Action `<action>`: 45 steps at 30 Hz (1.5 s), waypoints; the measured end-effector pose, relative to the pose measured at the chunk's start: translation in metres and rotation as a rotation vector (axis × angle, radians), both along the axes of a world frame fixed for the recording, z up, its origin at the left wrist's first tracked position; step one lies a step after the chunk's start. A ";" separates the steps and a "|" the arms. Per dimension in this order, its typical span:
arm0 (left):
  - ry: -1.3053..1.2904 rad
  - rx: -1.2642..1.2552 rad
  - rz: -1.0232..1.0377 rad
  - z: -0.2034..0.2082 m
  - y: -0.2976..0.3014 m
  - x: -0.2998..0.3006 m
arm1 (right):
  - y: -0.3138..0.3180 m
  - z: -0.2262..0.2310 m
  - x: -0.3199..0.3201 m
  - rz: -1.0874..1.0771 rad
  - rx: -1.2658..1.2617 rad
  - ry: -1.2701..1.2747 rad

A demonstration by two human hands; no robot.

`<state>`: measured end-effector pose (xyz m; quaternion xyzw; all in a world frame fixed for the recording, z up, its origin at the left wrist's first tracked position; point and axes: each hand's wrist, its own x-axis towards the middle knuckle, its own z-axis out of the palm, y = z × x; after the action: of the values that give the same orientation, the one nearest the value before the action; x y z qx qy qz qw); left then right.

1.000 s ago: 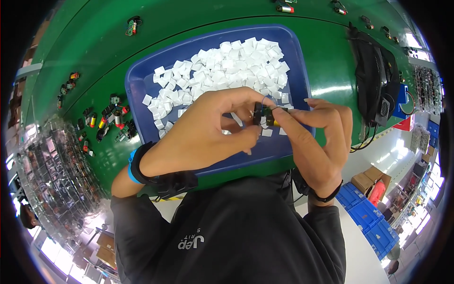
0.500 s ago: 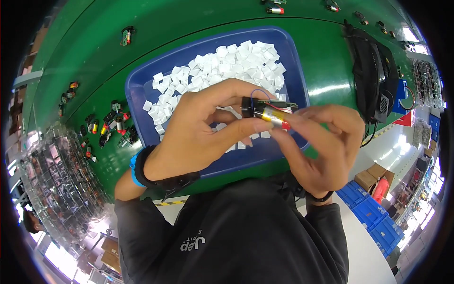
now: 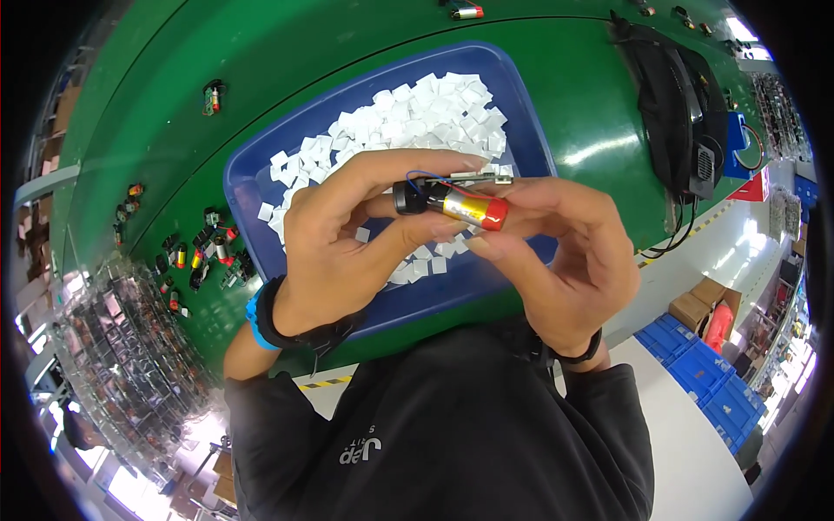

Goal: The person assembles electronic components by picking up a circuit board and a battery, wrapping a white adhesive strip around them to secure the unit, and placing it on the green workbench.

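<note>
Both my hands hold one small electronic assembly above a blue tray [image 3: 382, 74]. The assembly has a yellow-silver battery cell [image 3: 469, 208] with a red end, a black round cap [image 3: 407, 198], thin red and blue wires, and a narrow circuit board [image 3: 473, 179] along its far side. My left hand [image 3: 347, 243] pinches it between thumb and fingers near the cap and the cell's near side. At the red end, the thumb and fingers of my right hand [image 3: 582, 260] close around the cell and board. Many small white square pieces [image 3: 417, 117] lie in the tray below.
Several similar battery assemblies [image 3: 208, 247] lie in a cluster left of the tray, and another assembly [image 3: 213, 97] lies farther back on the green table [image 3: 599, 113]. A black bag [image 3: 669, 113] lies at the right. Stacked clear trays [image 3: 130, 339] stand at the left; blue crates [image 3: 704, 373] at lower right.
The assembly has turned so more of the cell's yellow side and red end shows. Both hands have shifted slightly left in view, still gripping it.
</note>
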<state>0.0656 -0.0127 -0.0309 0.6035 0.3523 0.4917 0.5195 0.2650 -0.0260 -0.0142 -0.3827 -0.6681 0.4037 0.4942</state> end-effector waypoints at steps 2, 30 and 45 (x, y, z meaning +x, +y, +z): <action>0.041 0.053 0.007 -0.001 0.001 0.000 | 0.000 -0.001 0.000 -0.001 -0.005 0.014; 0.306 0.161 -0.006 0.014 0.000 -0.002 | 0.010 0.002 0.002 0.034 -0.253 0.111; -0.199 -0.193 0.041 0.013 -0.005 0.002 | 0.004 -0.009 -0.005 0.057 0.350 -0.206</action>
<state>0.0673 -0.0174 -0.0182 0.4917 0.3570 0.5234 0.5973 0.2597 -0.0218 -0.0227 -0.3113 -0.7855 0.2540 0.4707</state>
